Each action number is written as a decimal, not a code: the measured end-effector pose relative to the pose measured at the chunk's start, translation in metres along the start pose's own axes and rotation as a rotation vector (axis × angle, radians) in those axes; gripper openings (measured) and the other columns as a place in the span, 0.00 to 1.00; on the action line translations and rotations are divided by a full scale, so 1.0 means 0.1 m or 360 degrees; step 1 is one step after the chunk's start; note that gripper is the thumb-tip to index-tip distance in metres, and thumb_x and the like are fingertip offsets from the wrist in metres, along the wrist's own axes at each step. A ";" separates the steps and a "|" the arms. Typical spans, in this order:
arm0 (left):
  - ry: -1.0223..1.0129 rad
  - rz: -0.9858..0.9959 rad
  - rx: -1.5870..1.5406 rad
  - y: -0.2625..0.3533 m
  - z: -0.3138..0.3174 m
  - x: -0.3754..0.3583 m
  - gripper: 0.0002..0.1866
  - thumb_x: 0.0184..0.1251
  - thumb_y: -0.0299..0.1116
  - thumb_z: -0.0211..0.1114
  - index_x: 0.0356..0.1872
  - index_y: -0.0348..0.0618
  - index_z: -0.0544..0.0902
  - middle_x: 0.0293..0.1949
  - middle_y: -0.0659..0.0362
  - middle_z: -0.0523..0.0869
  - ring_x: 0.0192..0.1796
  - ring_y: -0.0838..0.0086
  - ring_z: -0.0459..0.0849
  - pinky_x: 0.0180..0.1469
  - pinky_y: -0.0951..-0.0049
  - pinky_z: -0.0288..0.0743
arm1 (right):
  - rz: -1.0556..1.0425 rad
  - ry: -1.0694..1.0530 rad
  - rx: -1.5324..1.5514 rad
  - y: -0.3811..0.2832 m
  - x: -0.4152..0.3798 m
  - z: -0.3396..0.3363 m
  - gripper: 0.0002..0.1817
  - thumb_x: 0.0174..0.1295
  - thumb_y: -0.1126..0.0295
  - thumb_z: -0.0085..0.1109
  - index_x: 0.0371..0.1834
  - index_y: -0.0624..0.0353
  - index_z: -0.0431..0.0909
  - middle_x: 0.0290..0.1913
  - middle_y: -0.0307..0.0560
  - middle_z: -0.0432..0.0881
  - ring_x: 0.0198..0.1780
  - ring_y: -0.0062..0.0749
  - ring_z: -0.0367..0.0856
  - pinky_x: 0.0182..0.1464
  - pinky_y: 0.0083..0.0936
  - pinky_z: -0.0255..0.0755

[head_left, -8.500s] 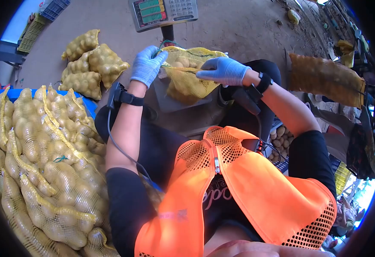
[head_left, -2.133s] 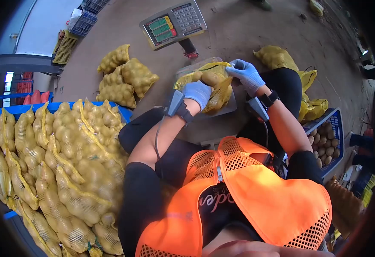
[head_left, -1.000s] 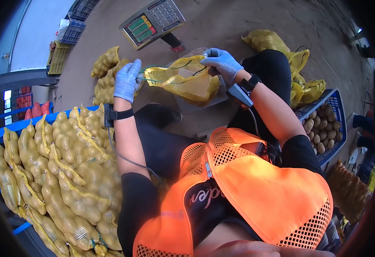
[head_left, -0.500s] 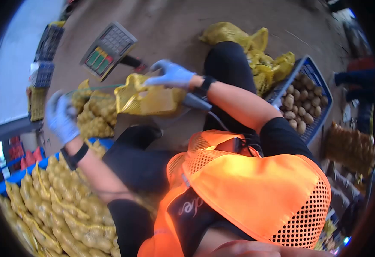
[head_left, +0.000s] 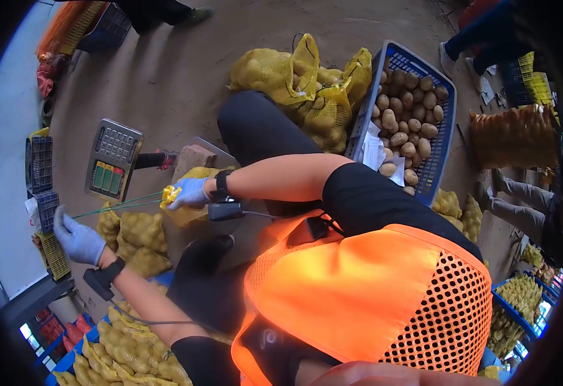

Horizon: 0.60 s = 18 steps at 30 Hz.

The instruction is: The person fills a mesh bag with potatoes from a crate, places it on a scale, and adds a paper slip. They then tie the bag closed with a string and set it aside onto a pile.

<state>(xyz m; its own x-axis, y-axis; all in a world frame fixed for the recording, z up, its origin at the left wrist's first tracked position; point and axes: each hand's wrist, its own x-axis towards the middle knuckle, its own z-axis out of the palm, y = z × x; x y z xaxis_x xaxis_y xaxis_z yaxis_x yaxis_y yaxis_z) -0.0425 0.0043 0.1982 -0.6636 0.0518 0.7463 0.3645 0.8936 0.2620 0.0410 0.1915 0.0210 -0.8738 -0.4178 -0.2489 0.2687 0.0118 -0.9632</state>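
Observation:
My left hand (head_left: pixel 78 239), in a pale blue glove, is closed on a green drawstring (head_left: pixel 120 203) pulled out in taut strands. The strands run to the gathered neck of a yellow mesh bag (head_left: pixel 170 195). My gloved right hand (head_left: pixel 191 193) is closed around that bunched neck. The bag's body hangs below the right hand, partly hidden; its contents I cannot make out. Just beyond the hands stands a scale display (head_left: pixel 114 161) with a keypad. Filled yellow mesh bags of potatoes (head_left: pixel 143 233) lie below the drawstring.
A blue crate (head_left: pixel 445 128) of loose potatoes stands at upper right, beside several yellow mesh bags (head_left: pixel 262 74). More filled bags (head_left: pixel 127 350) are stacked at lower left. Dark crates (head_left: pixel 40 164) line the left wall. Other people's legs (head_left: pixel 487 45) show at the top edges.
My right hand has closed around the bag's neck, which was spread open before. The drawstring is pulled out and the bag's mouth is bunched. The view has turned, bringing the crate further in.

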 end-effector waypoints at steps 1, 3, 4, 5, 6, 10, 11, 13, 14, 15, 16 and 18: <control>-0.0080 -0.0112 0.0358 -0.36 0.00 -0.26 0.10 0.67 0.31 0.57 0.45 0.46 0.82 0.42 0.57 0.86 0.40 0.67 0.85 0.41 0.71 0.76 | 0.0085 0.0020 0.0143 0.01 0.01 -0.03 0.20 0.49 0.54 0.65 0.43 0.53 0.81 0.42 0.47 0.84 0.43 0.41 0.80 0.46 0.30 0.71; -0.0629 -0.0449 0.0831 -0.63 -0.04 -0.95 0.11 0.67 0.34 0.51 0.44 0.51 0.81 0.39 0.54 0.86 0.40 0.59 0.84 0.39 0.63 0.75 | 0.0287 0.0095 0.0597 -0.22 -0.16 -0.12 0.16 0.50 0.58 0.67 0.37 0.55 0.80 0.30 0.40 0.79 0.35 0.26 0.77 0.37 0.29 0.70; -0.0760 -0.0201 0.0734 -0.95 -0.02 -1.44 0.11 0.66 0.33 0.48 0.43 0.51 0.79 0.35 0.53 0.84 0.38 0.56 0.82 0.36 0.59 0.74 | 0.0277 0.0074 0.0926 -0.15 -0.12 -0.09 0.13 0.54 0.55 0.65 0.31 0.51 0.77 0.20 0.36 0.70 0.16 0.20 0.65 0.18 0.21 0.53; -0.0991 -0.0040 0.0901 -0.85 -0.05 -1.83 0.10 0.64 0.30 0.49 0.41 0.52 0.78 0.33 0.53 0.82 0.35 0.55 0.81 0.34 0.56 0.73 | 0.0347 0.0197 0.0972 -0.22 -0.14 -0.09 0.11 0.55 0.57 0.64 0.31 0.50 0.76 0.19 0.34 0.68 0.14 0.19 0.62 0.16 0.20 0.50; -0.1259 0.0067 0.0955 -0.63 -0.07 -2.15 0.09 0.63 0.29 0.50 0.41 0.53 0.77 0.32 0.53 0.80 0.33 0.56 0.80 0.32 0.56 0.73 | 0.0410 0.0130 0.1185 -0.06 0.01 -0.06 0.09 0.57 0.59 0.62 0.30 0.50 0.76 0.18 0.35 0.69 0.15 0.20 0.63 0.17 0.20 0.50; -0.1689 0.0074 -0.0080 0.52 0.09 -3.05 0.10 0.60 0.31 0.53 0.41 0.50 0.77 0.35 0.53 0.81 0.38 0.59 0.83 0.35 0.61 0.78 | 0.0588 0.0321 0.1433 -0.09 0.06 0.12 0.09 0.59 0.63 0.60 0.36 0.53 0.74 0.28 0.40 0.75 0.23 0.23 0.73 0.24 0.20 0.67; -0.2136 -0.0184 0.0150 0.96 0.15 -2.83 0.09 0.60 0.31 0.53 0.41 0.49 0.77 0.35 0.51 0.81 0.42 0.58 0.82 0.42 0.61 0.77 | 0.0605 0.0279 0.1420 -0.12 0.03 0.19 0.09 0.59 0.63 0.60 0.36 0.53 0.74 0.28 0.40 0.75 0.23 0.23 0.73 0.24 0.20 0.67; -0.1465 0.0216 -0.0144 1.17 0.43 -2.75 0.10 0.60 0.32 0.55 0.43 0.48 0.76 0.35 0.52 0.81 0.45 0.61 0.81 0.49 0.61 0.73 | 0.0509 0.0362 0.1373 -0.17 -0.03 0.31 0.15 0.58 0.65 0.62 0.45 0.57 0.72 0.34 0.44 0.77 0.32 0.26 0.78 0.33 0.24 0.74; -0.1453 0.0197 -0.0143 1.21 0.70 -2.64 0.10 0.60 0.32 0.55 0.43 0.48 0.76 0.35 0.52 0.81 0.45 0.61 0.81 0.49 0.61 0.73 | 0.0516 0.0350 0.1356 -0.18 -0.05 0.35 0.15 0.58 0.65 0.62 0.45 0.57 0.72 0.34 0.44 0.77 0.32 0.26 0.78 0.33 0.24 0.74; -0.1511 -0.0591 -0.0385 1.24 1.06 -2.48 0.12 0.62 0.34 0.55 0.47 0.48 0.75 0.38 0.54 0.80 0.45 0.65 0.80 0.50 0.63 0.72 | 0.0413 0.0394 0.1166 -0.19 -0.08 0.38 0.18 0.56 0.66 0.62 0.48 0.60 0.71 0.36 0.46 0.78 0.36 0.29 0.79 0.37 0.27 0.75; -0.1509 -0.1378 -0.0627 1.27 1.37 -2.32 0.14 0.65 0.36 0.55 0.50 0.47 0.73 0.41 0.56 0.79 0.45 0.68 0.79 0.50 0.64 0.71 | 0.0308 0.0439 0.0979 -0.20 -0.10 0.39 0.21 0.55 0.67 0.63 0.51 0.62 0.70 0.39 0.49 0.78 0.41 0.32 0.80 0.41 0.29 0.75; -0.1440 -0.2169 -0.0869 1.30 1.52 -2.31 0.15 0.68 0.37 0.56 0.53 0.47 0.72 0.44 0.58 0.78 0.45 0.71 0.77 0.51 0.66 0.71 | 0.0226 0.0491 0.0453 -0.20 -0.12 0.35 0.27 0.52 0.68 0.64 0.55 0.66 0.68 0.45 0.52 0.78 0.46 0.37 0.79 0.48 0.30 0.73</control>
<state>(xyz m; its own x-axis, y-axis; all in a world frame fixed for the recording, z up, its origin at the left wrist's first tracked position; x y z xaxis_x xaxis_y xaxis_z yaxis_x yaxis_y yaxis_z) 0.0588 0.1758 -0.0327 -0.7169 -0.1689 -0.6764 -0.6936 0.2708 0.6675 0.0608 0.1645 0.0465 -0.8887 -0.1389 -0.4369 0.4578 -0.2192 -0.8616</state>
